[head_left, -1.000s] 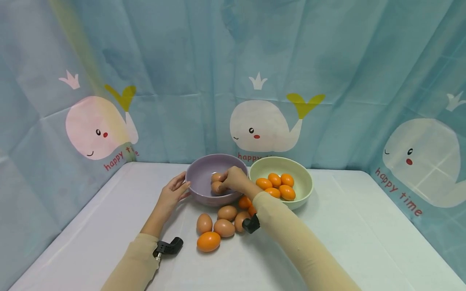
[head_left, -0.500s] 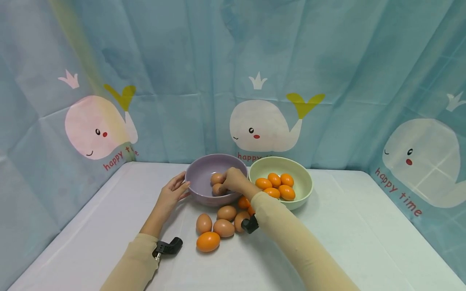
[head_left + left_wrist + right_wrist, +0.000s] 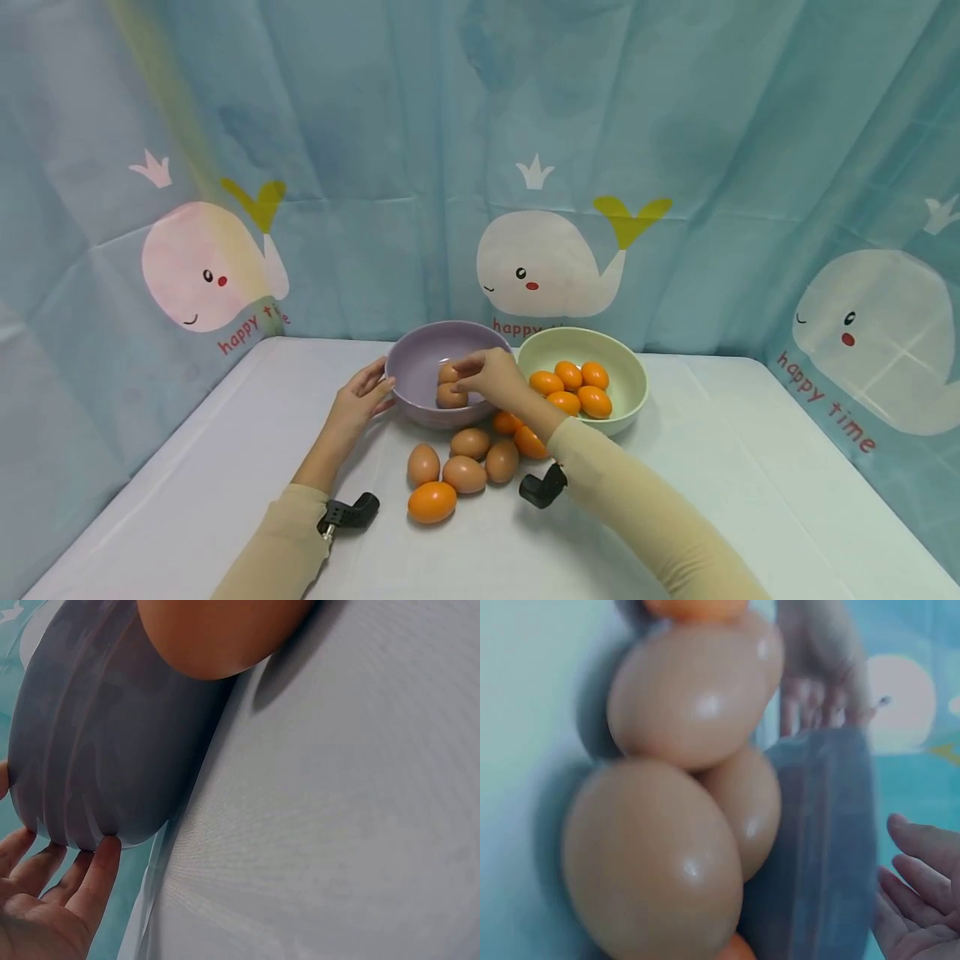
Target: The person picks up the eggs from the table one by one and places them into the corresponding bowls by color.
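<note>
My left hand (image 3: 358, 403) touches the outer left side of the purple bowl (image 3: 416, 362); its straight fingertips rest on the wall in the left wrist view. Inside that bowl lie two brown eggs, the nearer egg (image 3: 452, 397) in front of the partly covered farther egg (image 3: 448, 372). My right hand (image 3: 497, 380) hovers over the bowl's right side with spread fingers and nothing in them, as the right wrist view also shows. Several brown eggs (image 3: 465, 474) sit on the table before the bowl, with an orange egg-shaped piece (image 3: 432, 502) in front of them.
To the right, beside the purple bowl, stands a pale green bowl (image 3: 636, 392) holding several orange egg-shaped pieces (image 3: 595, 402). Two more orange pieces (image 3: 531, 443) lie under my right forearm. A blue curtain (image 3: 420, 250) with whale prints hangs behind the white table (image 3: 712, 467).
My right hand has let go of the nearer brown egg in the purple bowl, opened its fingers and drawn back to the right. The left hand stays at the bowl.
</note>
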`<state>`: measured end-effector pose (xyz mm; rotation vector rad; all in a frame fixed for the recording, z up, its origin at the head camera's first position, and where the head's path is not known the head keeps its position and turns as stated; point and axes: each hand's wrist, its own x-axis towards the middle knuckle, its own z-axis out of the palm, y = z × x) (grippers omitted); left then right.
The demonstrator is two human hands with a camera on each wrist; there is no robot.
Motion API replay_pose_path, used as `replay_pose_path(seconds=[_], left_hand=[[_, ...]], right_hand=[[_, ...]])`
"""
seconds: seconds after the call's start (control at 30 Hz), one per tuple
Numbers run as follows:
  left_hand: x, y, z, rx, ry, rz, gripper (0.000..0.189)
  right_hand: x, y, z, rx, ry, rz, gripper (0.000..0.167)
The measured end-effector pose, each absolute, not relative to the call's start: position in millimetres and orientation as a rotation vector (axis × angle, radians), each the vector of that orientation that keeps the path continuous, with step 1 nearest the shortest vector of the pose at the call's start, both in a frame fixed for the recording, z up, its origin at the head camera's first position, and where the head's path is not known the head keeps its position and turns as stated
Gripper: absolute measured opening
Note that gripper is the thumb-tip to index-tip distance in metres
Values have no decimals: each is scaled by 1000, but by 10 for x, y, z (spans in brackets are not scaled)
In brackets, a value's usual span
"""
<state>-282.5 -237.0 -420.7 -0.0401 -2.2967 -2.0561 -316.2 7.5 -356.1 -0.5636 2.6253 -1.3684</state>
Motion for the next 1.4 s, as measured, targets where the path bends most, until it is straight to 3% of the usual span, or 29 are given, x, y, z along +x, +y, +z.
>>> replay_pose_path(seconds=[0.5, 1.4], left_hand=[[-2813, -2380, -4213, -35, -2297, -2056, 61], [-2813, -2372, -4197, -34, -2315, -2048, 65]], right_hand=[[-2552, 480, -3575, -648, 2301, -1638, 38], [-2138, 402, -3847, -693, 2162, -1619, 37]])
